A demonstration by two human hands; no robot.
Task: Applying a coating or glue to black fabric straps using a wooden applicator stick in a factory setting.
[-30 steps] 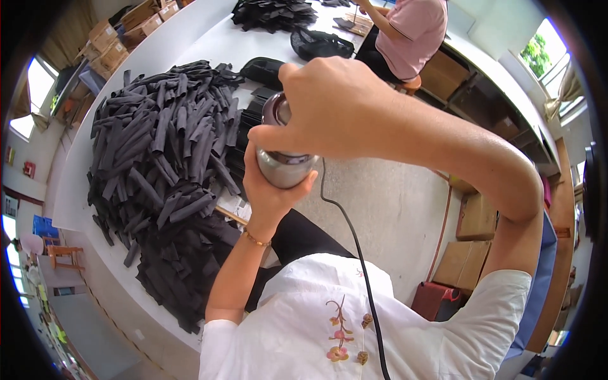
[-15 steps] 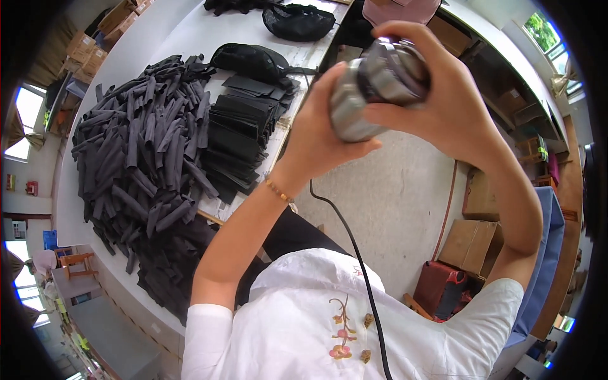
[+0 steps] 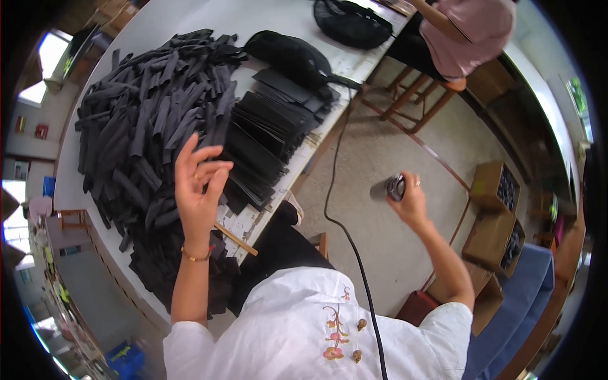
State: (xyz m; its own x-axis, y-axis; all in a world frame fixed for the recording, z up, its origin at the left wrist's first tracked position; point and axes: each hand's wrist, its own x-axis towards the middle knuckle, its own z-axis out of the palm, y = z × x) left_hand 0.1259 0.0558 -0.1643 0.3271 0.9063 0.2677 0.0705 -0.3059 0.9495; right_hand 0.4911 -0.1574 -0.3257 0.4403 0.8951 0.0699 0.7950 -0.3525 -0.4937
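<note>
left hand point(image 3: 197, 190) raised above table point(image 3: 126, 38) edge, fingers spread, nothing held | right hand point(image 3: 408, 199) lowered beside the body over the floor, fingers clamped on one metal cup point(image 3: 389, 188) | one loose heap of black strips point(image 3: 145, 133), too many to count | one fanned stack of black strips point(image 3: 266, 133) beside it | one black cable point(image 3: 345, 228) hanging from table

White short-sleeved top point(image 3: 304, 329), embroidered floral motif at front. Thin bracelet point(image 3: 195, 256) on left wrist. Ring point(image 3: 417, 183) on right hand.
</note>
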